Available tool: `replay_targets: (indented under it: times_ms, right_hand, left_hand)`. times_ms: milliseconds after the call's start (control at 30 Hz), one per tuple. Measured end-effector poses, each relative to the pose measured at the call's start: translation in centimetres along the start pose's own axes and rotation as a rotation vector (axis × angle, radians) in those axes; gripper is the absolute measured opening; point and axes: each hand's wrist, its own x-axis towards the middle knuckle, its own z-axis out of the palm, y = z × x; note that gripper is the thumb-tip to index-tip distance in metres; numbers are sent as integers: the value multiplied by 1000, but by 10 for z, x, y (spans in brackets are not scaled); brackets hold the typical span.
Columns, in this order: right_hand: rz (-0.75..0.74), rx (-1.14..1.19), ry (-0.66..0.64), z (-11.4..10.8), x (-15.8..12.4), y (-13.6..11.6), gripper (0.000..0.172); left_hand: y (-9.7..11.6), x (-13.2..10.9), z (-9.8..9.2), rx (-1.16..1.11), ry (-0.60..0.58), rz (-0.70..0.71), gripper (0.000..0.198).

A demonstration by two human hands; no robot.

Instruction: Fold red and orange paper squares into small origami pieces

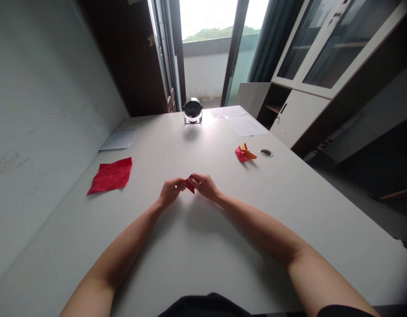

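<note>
Between my two hands, a little above the middle of the white table, is a small piece of folded red paper with a pointed lower corner. My left hand pinches its left side. On the right side, the fingers and thumb of my right hand are closed on the same paper. Part of the paper is hidden behind the fingers. To the left lies a creased, unfolded sheet of red paper. Folded paper pieces in red and orange sit together to the right of my hands.
A round black device on a metal stand stands at the table's far edge. White papers lie at the back right and back left. A round cable hole is near the right edge. A wall borders the left side.
</note>
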Motion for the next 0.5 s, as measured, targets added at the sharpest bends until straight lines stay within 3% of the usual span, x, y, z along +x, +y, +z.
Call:
replay_targets:
  times_ms: [233, 500]
  right_hand:
    - [-7, 21, 23, -1, 0, 0, 40]
    - [9, 216, -76, -4, -1, -4, 39]
  left_hand:
    - [-9, 1, 3, -178, -41, -62, 29]
    - [-16, 8, 2, -483, 23, -153, 33]
